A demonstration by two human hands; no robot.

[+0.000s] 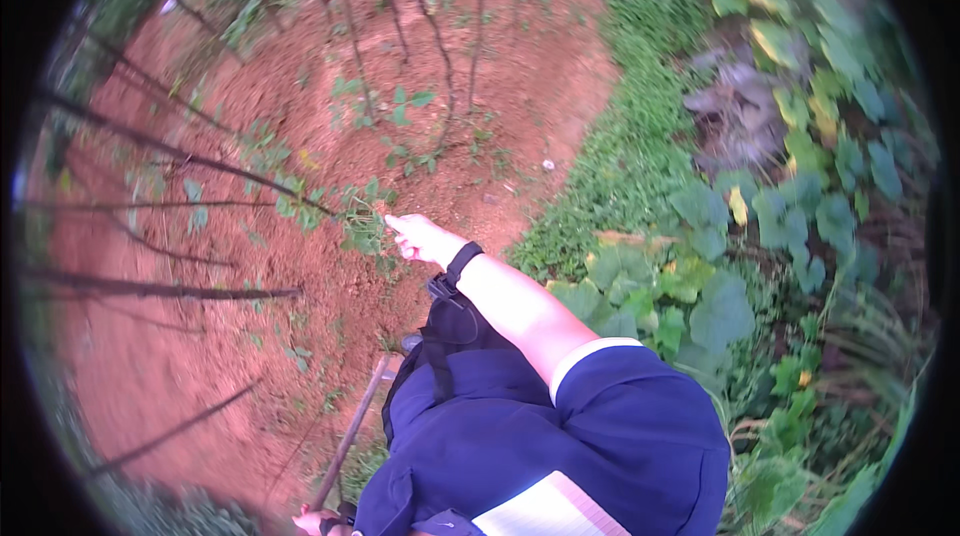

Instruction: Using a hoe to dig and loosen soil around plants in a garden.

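My right hand reaches out over red soil, its fingers closed at the stems of a small leafy green plant. Whether those roots are still in the soil, I cannot tell. A black strap with a small device circles the right wrist. At the bottom edge, my left hand is wrapped around a long wooden handle. This handle slants up to the front of my dark blue clothing, and what sits at its far end is unclear.
Thin wooden stakes stand in the red soil ahead and to the left, with small leafy plants among them. Grass borders the soil on the right. Beyond it spread broad-leaved vines and a greyish heap.
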